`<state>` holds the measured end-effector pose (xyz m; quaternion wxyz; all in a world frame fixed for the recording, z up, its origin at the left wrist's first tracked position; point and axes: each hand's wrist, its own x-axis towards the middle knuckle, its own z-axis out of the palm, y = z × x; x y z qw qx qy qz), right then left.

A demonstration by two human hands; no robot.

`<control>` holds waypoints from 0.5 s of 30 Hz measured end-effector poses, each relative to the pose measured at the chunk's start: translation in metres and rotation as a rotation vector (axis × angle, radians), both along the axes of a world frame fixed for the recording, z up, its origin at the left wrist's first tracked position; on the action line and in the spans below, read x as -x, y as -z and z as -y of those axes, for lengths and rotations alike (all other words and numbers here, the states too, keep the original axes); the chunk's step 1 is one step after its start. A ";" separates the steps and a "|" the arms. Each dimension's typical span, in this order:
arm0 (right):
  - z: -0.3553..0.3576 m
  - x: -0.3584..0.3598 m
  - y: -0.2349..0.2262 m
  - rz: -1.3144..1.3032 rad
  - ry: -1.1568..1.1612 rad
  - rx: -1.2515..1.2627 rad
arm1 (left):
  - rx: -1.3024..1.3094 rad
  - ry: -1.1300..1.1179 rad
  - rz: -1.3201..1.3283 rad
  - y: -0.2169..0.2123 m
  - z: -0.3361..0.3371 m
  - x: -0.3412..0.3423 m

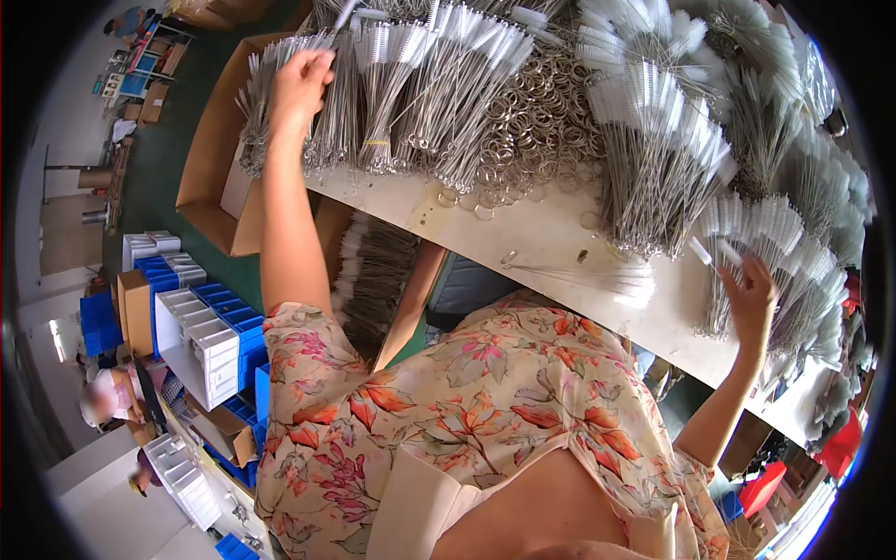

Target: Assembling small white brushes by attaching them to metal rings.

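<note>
My left hand (301, 89) is raised over the far left of the table, among upright bundles of thin wire brushes (392, 93) with white bristle heads. Its fingers are curled closed; a pale slim rod (343, 15) shows just beyond the fingertips, but what they grip is hard to make out. On the right, my right hand (749, 297) has its fingers pinched together at a white-headed brush (728, 251), beside another white head (700, 251) and a standing bundle of brushes (784, 229). Several loose wire brushes (579, 274) lie near the table's front edge.
A heap of metal rings (537, 126) lies mid-table (448, 219) between brush bundles. An open cardboard box (207, 177) stands at the left, with more brushes (369, 271) below the table. Blue and white bins (210, 336) and other people (117, 392) are farther left.
</note>
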<state>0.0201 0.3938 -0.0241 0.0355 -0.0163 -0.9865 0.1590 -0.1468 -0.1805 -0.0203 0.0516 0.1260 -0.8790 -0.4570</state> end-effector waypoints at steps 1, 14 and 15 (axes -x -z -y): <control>0.000 -0.009 0.008 -0.018 -0.018 -0.019 | 0.219 -0.029 0.062 0.013 0.019 0.002; -0.042 0.004 -0.014 -0.146 0.130 0.253 | 0.254 0.288 -0.130 0.072 0.137 0.018; -0.052 0.001 -0.018 -0.303 0.200 0.245 | 0.227 0.184 -0.139 0.064 0.104 0.020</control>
